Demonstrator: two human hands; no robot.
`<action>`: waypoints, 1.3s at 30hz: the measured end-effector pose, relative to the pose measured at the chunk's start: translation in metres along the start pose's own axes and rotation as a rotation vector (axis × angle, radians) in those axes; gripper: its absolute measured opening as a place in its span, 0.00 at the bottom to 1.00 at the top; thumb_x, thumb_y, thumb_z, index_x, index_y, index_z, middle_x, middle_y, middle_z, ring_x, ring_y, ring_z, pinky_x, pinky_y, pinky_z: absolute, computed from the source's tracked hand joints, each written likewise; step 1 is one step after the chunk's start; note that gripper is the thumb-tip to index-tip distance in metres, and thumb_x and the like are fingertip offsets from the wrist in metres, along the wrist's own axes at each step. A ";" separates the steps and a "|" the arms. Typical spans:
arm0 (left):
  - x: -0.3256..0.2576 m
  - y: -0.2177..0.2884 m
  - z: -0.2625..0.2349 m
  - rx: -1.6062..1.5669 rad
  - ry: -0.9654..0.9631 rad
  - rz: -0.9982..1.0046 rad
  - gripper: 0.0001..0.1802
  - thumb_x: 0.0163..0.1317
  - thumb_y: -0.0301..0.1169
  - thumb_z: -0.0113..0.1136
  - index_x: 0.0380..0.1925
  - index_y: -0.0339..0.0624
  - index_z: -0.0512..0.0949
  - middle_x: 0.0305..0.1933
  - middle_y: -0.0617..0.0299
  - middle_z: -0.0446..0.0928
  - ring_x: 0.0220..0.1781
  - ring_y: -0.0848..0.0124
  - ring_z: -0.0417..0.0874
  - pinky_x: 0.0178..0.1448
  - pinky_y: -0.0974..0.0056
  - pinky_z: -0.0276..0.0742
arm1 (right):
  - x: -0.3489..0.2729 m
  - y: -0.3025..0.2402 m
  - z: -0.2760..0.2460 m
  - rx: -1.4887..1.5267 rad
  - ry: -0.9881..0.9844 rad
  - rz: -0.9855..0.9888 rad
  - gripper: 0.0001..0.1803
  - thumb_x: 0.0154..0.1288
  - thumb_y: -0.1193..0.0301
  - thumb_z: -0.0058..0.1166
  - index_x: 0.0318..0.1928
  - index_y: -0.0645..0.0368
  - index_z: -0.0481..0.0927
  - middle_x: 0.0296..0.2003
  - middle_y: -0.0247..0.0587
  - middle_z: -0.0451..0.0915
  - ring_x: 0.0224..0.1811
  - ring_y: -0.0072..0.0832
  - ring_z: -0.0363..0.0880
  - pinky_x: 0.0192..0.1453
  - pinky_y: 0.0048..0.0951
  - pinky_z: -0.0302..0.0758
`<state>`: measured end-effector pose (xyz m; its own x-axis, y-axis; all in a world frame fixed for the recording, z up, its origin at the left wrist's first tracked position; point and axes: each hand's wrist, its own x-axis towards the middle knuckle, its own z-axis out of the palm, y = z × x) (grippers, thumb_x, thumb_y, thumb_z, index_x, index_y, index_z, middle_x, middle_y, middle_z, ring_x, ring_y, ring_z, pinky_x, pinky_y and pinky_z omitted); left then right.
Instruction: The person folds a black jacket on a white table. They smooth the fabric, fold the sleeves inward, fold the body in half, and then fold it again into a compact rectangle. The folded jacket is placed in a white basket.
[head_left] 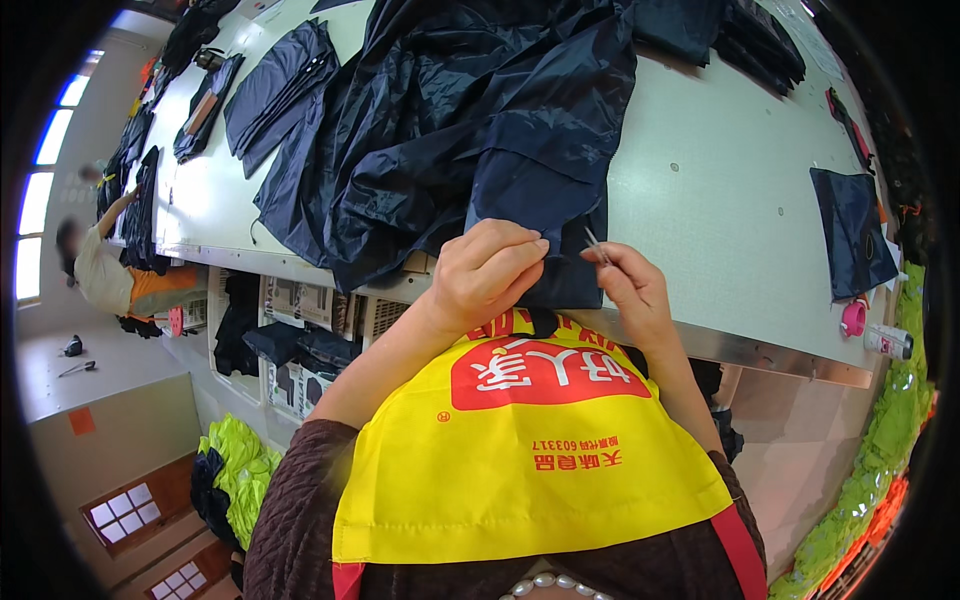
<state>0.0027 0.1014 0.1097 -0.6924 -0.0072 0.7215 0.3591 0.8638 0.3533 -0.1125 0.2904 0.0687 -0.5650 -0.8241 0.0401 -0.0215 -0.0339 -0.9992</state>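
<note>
A large dark navy garment (pixel 470 110) lies bunched on a pale worktable (pixel 720 190), one flap hanging over the near edge. My left hand (pixel 487 272) pinches the hem of that flap, fingers closed on the cloth. Just to the right, my right hand (pixel 628 285) holds a thin metal tool (pixel 594 243), like small snips or tweezers, with its tip at the fabric edge. I wear a yellow apron (pixel 520 450) with red print.
More navy pieces lie at the table's far left (pixel 275 85) and a flat one at the right (pixel 850 230). A pink tape roll (pixel 853 318) and a small bottle (pixel 888 341) sit near the right edge. Another person (pixel 105 270) works at the far left. Shelves with cloth stand under the table.
</note>
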 end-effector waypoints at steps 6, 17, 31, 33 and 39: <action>-0.001 0.001 0.000 -0.017 0.019 -0.016 0.13 0.41 0.17 0.67 0.30 0.36 0.79 0.32 0.55 0.79 0.33 0.64 0.82 0.33 0.69 0.78 | 0.005 -0.002 0.011 0.080 -0.059 0.013 0.13 0.65 0.66 0.53 0.43 0.63 0.74 0.32 0.33 0.74 0.34 0.18 0.69 0.39 0.19 0.67; -0.007 0.000 -0.006 -0.077 -0.022 -0.062 0.13 0.44 0.16 0.64 0.32 0.36 0.78 0.33 0.54 0.78 0.34 0.63 0.82 0.35 0.68 0.78 | 0.010 0.011 -0.024 0.084 0.314 0.102 0.12 0.68 0.66 0.49 0.45 0.58 0.79 0.24 0.22 0.69 0.22 0.09 0.59 0.25 0.14 0.57; -0.291 -0.065 -0.240 0.562 -1.594 -1.345 0.15 0.54 0.35 0.55 0.37 0.35 0.81 0.42 0.46 0.79 0.48 0.53 0.79 0.51 0.55 0.75 | -0.052 0.116 -0.256 -1.489 0.906 0.268 0.21 0.64 0.66 0.50 0.54 0.64 0.72 0.55 0.57 0.69 0.59 0.51 0.64 0.64 0.45 0.60; -0.267 -0.056 -0.244 0.803 -1.311 -1.444 0.15 0.53 0.35 0.54 0.35 0.36 0.81 0.40 0.44 0.79 0.47 0.51 0.80 0.52 0.54 0.75 | -0.031 0.120 -0.237 -1.394 0.804 0.079 0.22 0.63 0.65 0.50 0.53 0.66 0.72 0.55 0.57 0.69 0.60 0.51 0.63 0.64 0.45 0.59; -0.091 -0.081 -0.161 0.416 0.035 -0.933 0.07 0.56 0.21 0.50 0.30 0.34 0.78 0.32 0.51 0.79 0.36 0.60 0.81 0.43 0.64 0.74 | 0.093 0.087 -0.097 -0.083 0.344 0.287 0.28 0.67 0.55 0.48 0.58 0.61 0.70 0.48 0.37 0.75 0.46 0.24 0.73 0.48 0.28 0.72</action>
<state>0.1373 -0.0490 0.1113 -0.5638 -0.7756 0.2838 -0.5647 0.6127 0.5529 -0.2465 0.2660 -0.0143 -0.7988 -0.5569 -0.2275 0.1181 0.2257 -0.9670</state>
